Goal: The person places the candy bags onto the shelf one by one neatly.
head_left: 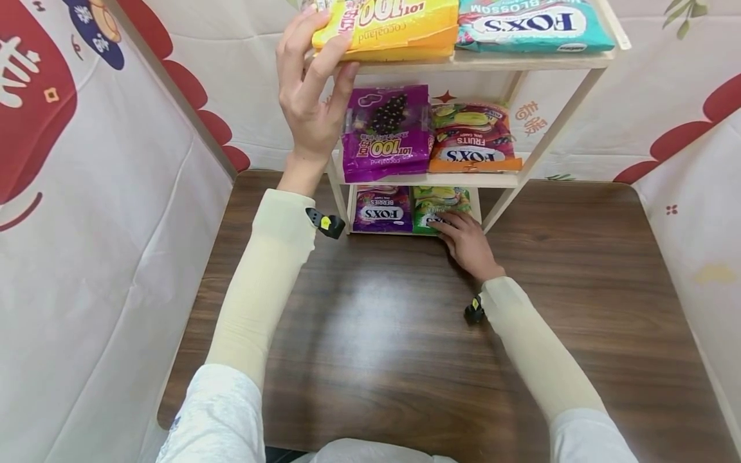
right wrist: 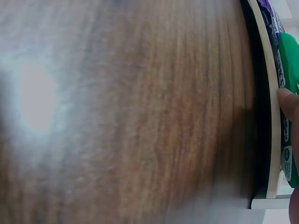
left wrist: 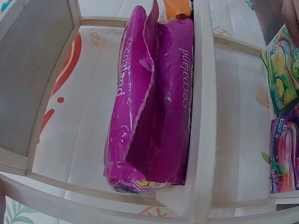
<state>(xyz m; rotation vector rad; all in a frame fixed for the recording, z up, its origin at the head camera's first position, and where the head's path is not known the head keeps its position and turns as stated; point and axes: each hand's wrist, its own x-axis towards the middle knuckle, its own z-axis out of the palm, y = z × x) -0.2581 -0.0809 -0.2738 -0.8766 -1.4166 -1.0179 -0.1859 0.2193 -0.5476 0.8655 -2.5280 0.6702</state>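
My left hand (head_left: 312, 96) reaches up to the top shelf, its fingers touching the left end of a yellow Lot 100 candy bag (head_left: 399, 32). Low on the rack, my right hand (head_left: 469, 244) rests its fingers on the front of a green Fox's candy bag (head_left: 427, 209). In the right wrist view, a fingertip (right wrist: 285, 95) touches that green bag (right wrist: 289, 56). Beside it on the bottom shelf lies a purple Fox's Berries bag (head_left: 382, 209). The left wrist view looks onto purple Lot 100 bags (left wrist: 173, 93), with the left hand almost wholly out of frame.
The pale wooden rack (head_left: 556, 148) stands at the back of a brown table (head_left: 376, 360). A teal Fox's bag (head_left: 532, 26) is on its top shelf. A purple blackcurrant bag (head_left: 384, 138) and a red-orange Fox's Fruits bag (head_left: 475, 138) share the middle shelf. Printed cloth (head_left: 116, 193) encloses the table.
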